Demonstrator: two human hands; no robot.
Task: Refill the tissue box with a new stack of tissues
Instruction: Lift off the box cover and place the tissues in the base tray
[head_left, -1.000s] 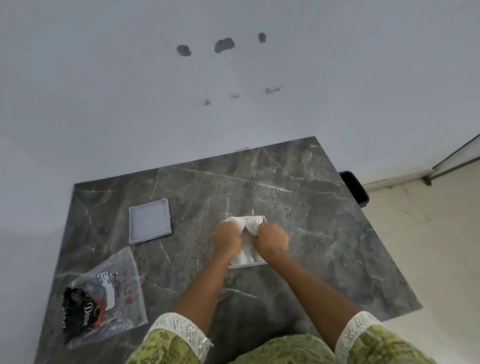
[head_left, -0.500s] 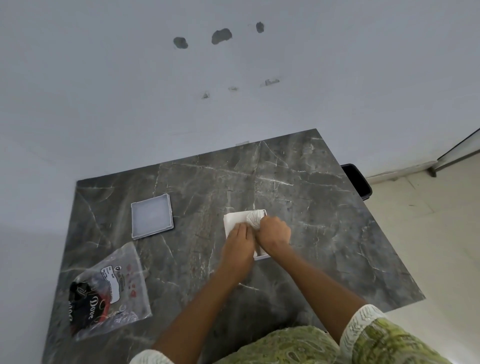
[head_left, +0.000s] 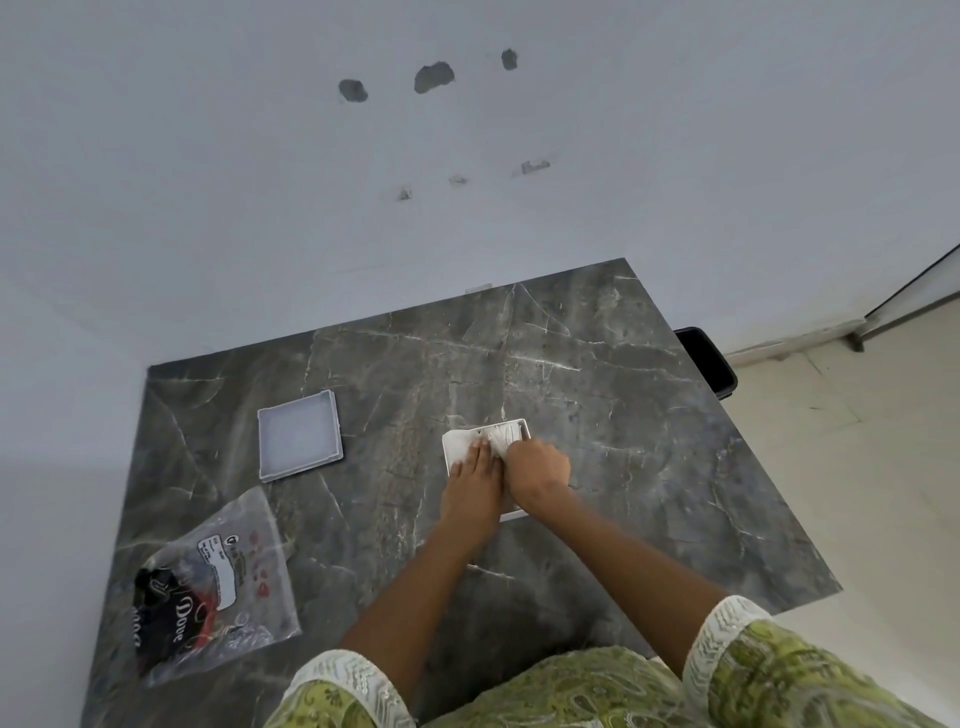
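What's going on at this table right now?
A person is pressing a stack of tissues down into a white tissue box on the marble table. The left hand lies flat on the stack; the right hand pushes beside it. The box's lid sits apart to the left, near an empty plastic wrapper.

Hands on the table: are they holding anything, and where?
Both press on the tissues in the white box: left hand flat on top, right hand at the right side. A real grip cannot be told.
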